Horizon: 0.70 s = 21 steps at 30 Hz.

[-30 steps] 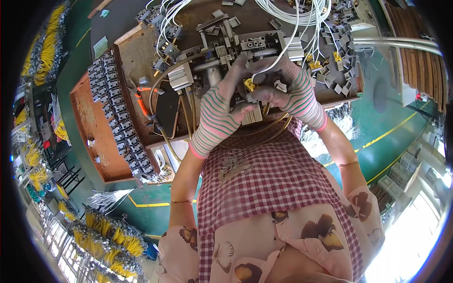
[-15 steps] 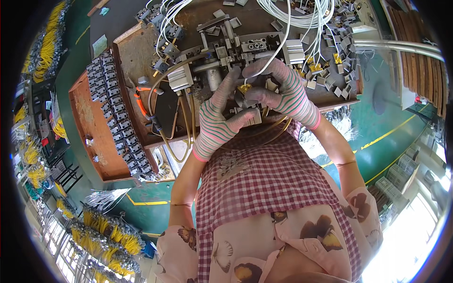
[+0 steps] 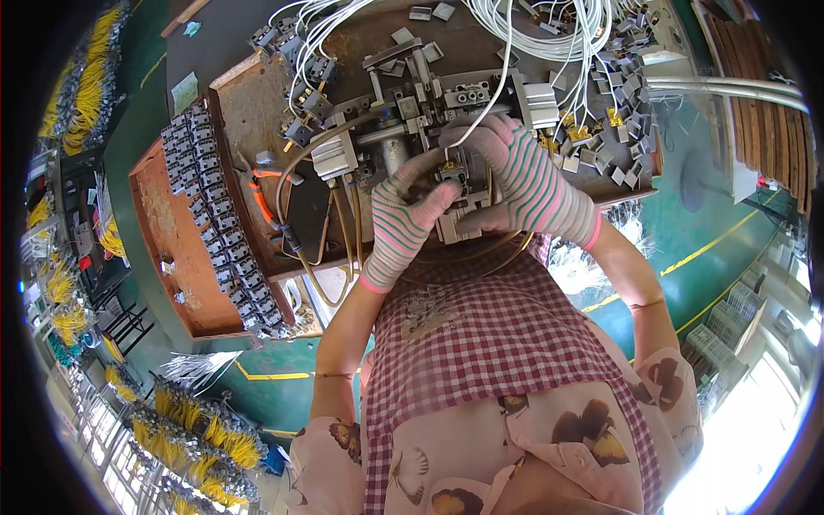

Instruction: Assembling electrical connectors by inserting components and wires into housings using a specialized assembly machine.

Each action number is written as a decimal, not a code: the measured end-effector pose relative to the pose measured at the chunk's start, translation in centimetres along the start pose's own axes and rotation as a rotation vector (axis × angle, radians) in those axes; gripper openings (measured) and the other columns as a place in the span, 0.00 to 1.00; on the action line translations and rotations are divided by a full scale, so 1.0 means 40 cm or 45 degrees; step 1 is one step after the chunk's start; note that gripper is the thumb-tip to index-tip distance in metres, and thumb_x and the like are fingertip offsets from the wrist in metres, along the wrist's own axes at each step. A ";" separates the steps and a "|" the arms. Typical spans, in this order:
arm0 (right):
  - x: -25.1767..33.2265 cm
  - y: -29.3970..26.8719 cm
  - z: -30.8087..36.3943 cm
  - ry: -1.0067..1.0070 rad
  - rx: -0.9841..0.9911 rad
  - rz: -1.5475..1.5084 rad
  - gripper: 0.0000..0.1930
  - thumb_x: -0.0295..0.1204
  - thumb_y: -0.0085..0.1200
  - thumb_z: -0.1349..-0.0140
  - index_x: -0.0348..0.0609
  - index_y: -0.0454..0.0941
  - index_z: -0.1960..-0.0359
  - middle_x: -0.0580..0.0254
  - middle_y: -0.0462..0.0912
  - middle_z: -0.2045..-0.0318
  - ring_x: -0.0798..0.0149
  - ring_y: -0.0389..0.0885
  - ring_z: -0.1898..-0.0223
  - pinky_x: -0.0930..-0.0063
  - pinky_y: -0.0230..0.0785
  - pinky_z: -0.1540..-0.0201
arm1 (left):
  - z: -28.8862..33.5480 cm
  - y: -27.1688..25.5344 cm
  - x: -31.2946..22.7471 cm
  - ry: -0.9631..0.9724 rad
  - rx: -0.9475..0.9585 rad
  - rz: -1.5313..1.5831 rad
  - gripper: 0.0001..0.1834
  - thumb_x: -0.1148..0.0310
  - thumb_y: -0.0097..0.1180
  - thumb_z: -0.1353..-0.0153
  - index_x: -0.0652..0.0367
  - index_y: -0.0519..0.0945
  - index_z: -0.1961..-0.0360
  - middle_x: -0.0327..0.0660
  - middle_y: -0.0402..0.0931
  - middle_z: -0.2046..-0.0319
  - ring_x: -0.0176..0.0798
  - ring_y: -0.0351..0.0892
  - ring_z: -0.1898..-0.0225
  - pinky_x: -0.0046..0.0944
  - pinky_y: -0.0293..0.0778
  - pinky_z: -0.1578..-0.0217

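Note:
Both my hands wear striped knit gloves with grey fingertips and meet at a metal clamping fixture (image 3: 393,156). My left hand (image 3: 406,210) is closed, thumb and fingers around a small grey metal housing (image 3: 453,174) at the fixture's front. My right hand (image 3: 541,184) curls over from the right. Its upper fingers lie against the end of a white cable (image 3: 496,96), while its thumb rests lower, beside the fixture's front block. The cable comes down from above and ends at the housing, near a bit of brass. The fingertips partly hide the contact.
Left of the fixture lie orange-handled pliers (image 3: 260,196) and brown air hoses (image 3: 292,176). A wooden tray (image 3: 176,287) holds rows of grey housings. Looped white cables (image 3: 562,51) and scattered metal pieces (image 3: 631,129) cover the bench's right side.
My right thumb has dropped from the brass connector to beside the front block. The cable end has come down to the fixture, and my left fingers have closed in around the housing.

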State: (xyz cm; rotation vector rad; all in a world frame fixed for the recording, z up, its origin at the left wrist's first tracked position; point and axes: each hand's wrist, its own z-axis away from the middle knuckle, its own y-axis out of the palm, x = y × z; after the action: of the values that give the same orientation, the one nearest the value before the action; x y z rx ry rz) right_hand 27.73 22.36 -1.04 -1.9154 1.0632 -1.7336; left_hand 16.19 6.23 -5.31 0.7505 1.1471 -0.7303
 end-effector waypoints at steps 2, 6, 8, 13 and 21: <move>-0.011 0.008 -0.010 0.058 -0.007 0.153 0.38 0.42 0.73 0.63 0.49 0.72 0.45 0.57 0.73 0.50 0.50 0.68 0.44 0.58 0.59 0.41 | -0.020 0.001 -0.004 -0.022 -0.020 0.063 0.29 0.61 0.71 0.46 0.63 0.77 0.46 0.35 0.81 0.66 0.24 0.75 0.69 0.27 0.73 0.67; -0.055 0.015 -0.047 0.024 0.010 0.361 0.37 0.41 0.71 0.61 0.49 0.72 0.46 0.56 0.73 0.48 0.48 0.68 0.45 0.55 0.57 0.41 | -0.049 -0.013 -0.066 0.253 -0.158 -0.527 0.28 0.66 0.70 0.48 0.57 0.76 0.45 0.41 0.76 0.57 0.34 0.77 0.61 0.33 0.75 0.62; -0.083 0.034 -0.059 0.056 0.027 0.395 0.36 0.41 0.71 0.62 0.49 0.73 0.47 0.56 0.73 0.47 0.48 0.68 0.44 0.54 0.58 0.41 | -0.045 -0.040 -0.073 0.663 -0.147 -1.002 0.29 0.67 0.66 0.48 0.52 0.74 0.43 0.45 0.68 0.50 0.46 0.73 0.54 0.42 0.73 0.55; -0.110 0.068 -0.078 0.180 0.068 0.404 0.35 0.41 0.72 0.63 0.48 0.74 0.49 0.53 0.73 0.48 0.46 0.68 0.45 0.53 0.59 0.41 | -0.084 -0.077 -0.013 0.720 0.284 -1.582 0.28 0.63 0.61 0.47 0.54 0.73 0.43 0.43 0.69 0.56 0.46 0.73 0.56 0.45 0.71 0.55; -0.151 0.038 -0.084 0.181 -0.016 -0.178 0.22 0.38 0.64 0.47 0.46 0.75 0.51 0.50 0.77 0.55 0.49 0.75 0.55 0.59 0.66 0.47 | -0.111 -0.096 -0.001 0.834 0.444 -1.679 0.29 0.67 0.59 0.48 0.55 0.72 0.42 0.41 0.69 0.61 0.43 0.72 0.58 0.44 0.71 0.57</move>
State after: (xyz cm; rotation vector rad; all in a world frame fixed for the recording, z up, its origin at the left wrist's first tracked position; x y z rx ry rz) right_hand 24.23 26.47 -5.63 -1.9403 1.0120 -1.9692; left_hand 10.72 7.78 -6.86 0.4321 2.1661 -1.8989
